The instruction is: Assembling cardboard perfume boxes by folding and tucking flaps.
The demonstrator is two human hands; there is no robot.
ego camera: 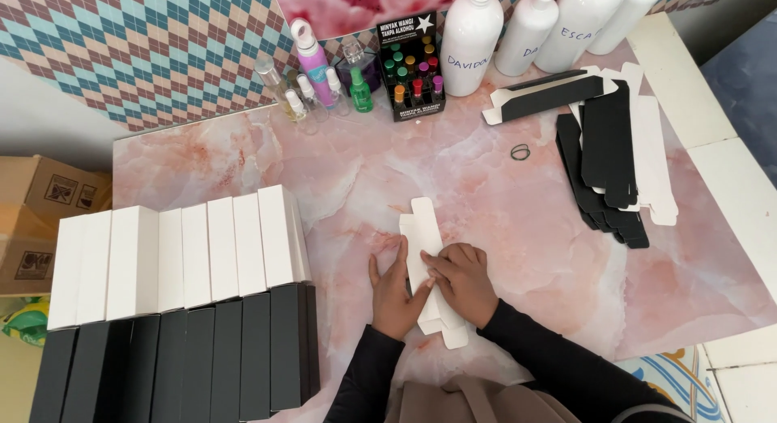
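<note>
Flat white cardboard box blank (426,265) on pink marble bench (526,229): your left hand (394,289) and right hand (465,281) press it, fingers flat, gripping nothing.

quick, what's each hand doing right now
Left hand: open, fingers flat, pressing on the white flat box blank on the table.
Right hand: fingers curled, pressing down on the same blank, not gripping it.
</note>
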